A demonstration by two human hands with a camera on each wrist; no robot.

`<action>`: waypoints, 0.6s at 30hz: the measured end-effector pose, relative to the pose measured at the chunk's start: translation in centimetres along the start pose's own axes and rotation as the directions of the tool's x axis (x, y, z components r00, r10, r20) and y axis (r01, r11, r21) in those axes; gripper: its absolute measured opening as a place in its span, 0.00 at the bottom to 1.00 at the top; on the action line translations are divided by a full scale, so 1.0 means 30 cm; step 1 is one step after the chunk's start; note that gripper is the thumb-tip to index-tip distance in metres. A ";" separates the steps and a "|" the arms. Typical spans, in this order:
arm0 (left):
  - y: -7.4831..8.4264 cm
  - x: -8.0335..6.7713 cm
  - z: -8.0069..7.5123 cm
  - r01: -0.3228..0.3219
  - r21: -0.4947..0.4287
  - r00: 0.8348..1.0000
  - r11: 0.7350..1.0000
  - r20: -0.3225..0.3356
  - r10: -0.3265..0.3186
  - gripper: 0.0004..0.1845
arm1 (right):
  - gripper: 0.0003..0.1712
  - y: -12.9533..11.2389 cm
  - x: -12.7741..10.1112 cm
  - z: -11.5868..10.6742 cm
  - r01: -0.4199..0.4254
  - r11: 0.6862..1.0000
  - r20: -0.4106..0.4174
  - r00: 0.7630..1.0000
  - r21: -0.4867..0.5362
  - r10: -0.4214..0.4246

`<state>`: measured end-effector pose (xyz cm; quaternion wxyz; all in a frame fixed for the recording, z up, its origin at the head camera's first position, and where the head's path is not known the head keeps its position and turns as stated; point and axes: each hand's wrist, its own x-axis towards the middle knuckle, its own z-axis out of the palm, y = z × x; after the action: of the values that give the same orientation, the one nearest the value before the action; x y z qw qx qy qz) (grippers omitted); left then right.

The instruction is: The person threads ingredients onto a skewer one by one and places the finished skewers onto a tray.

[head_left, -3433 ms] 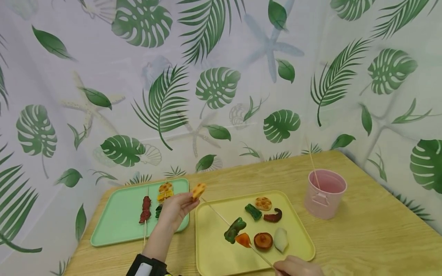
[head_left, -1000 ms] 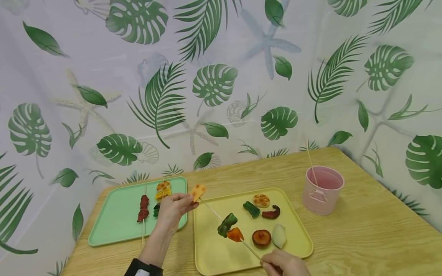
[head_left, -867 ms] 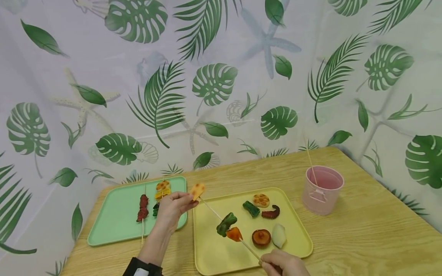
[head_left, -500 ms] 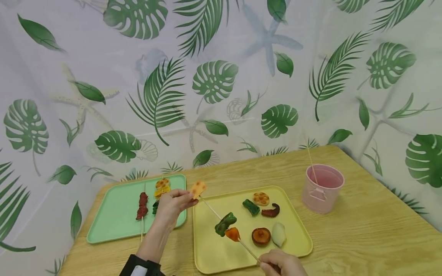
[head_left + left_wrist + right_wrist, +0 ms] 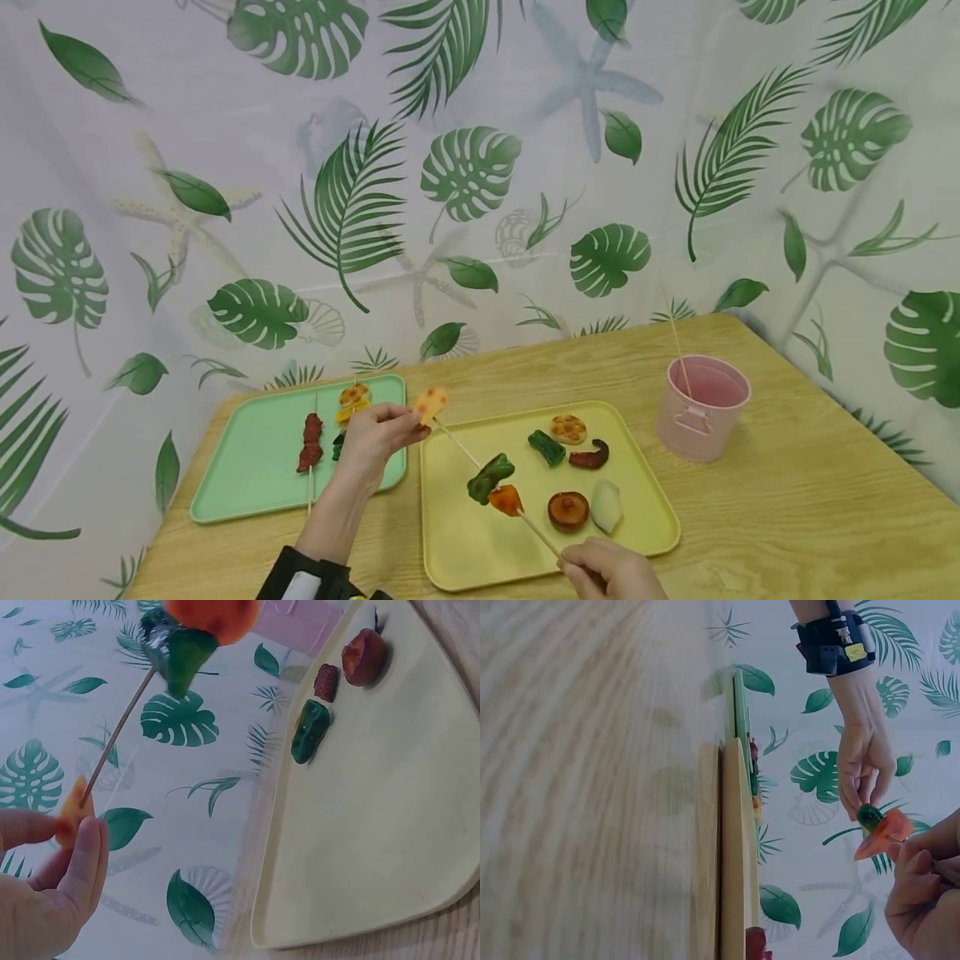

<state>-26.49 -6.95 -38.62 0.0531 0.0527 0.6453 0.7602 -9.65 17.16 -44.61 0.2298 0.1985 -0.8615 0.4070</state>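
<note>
Landmark: the yellow tray (image 5: 459,554). Your left hand (image 5: 375,442), raised near its far left corner, pinches a flat spotted slice (image 5: 431,406) between thumb and fingers. Your right hand (image 5: 617,570), at its near edge, grips the lower end of a skewer stick (image 5: 540,534), fingers curled round it. The stick slants up above the tray toward the left hand; in the left wrist view its far end meets the slice. Threaded on it, over the tray's left half: a green pepper piece (image 5: 491,479) and, touching it on your right hand's side, an orange piece (image 5: 506,500).

On the tray's right half: a mushroom (image 5: 567,512) just beside a pale piece (image 5: 607,507); farther back, a dark green piece (image 5: 547,447), a curled reddish-brown piece (image 5: 589,455) and a round browned slice (image 5: 568,429).

Left of the tray: a mint-green tray (image 5: 243,467) bearing a red meat skewer (image 5: 311,442) and a mixed skewer (image 5: 353,398), partly hidden by your hand. Right of the tray: a pink bucket (image 5: 697,429), one thin stick (image 5: 680,354) leaning in it.
</note>
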 end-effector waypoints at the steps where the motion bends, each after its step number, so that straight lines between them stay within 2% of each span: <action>1: 0.001 -0.001 0.007 -0.007 0.002 1.000 1.000 -0.005 0.007 0.05 | 0.10 -0.006 0.003 0.010 0.051 0.996 -0.049 0.997 -0.070 -0.054; 4: 0.006 -0.007 0.026 -0.023 -0.014 0.999 1.000 -0.029 0.022 0.09 | 0.06 -0.016 0.014 0.034 0.166 0.950 -0.156 0.965 -0.264 -0.212; 7: 0.011 -0.013 0.034 -0.032 0.023 0.998 0.999 -0.052 0.033 0.14 | 0.22 -0.019 0.019 0.040 0.199 0.897 -0.201 0.934 -0.395 -0.296; 9: 0.010 -0.018 0.037 -0.040 0.083 0.997 0.996 -0.059 0.045 0.16 | 0.29 -0.017 0.015 0.037 0.212 0.853 -0.202 0.918 -0.476 -0.341; 13: 0.008 -0.026 0.045 -0.116 0.222 0.987 0.968 -0.087 0.138 0.16 | 0.29 -0.005 0.014 0.031 0.255 0.782 -0.171 0.893 -0.568 -0.416; 15: 0.006 -0.028 0.050 -0.159 0.251 0.975 0.955 -0.112 0.192 0.15 | 0.28 0.002 0.018 0.031 0.284 0.768 -0.167 0.878 -0.574 -0.449; 18: 0.005 -0.031 0.053 -0.199 0.236 0.962 0.951 -0.140 0.236 0.13 | 0.26 0.007 0.025 0.035 0.327 0.791 -0.193 0.856 -0.517 -0.480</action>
<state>-25.34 -5.56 -38.21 -0.0915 0.0656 0.7176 0.6873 -10.63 16.33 -44.91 0.4872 0.2515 -0.8219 0.1546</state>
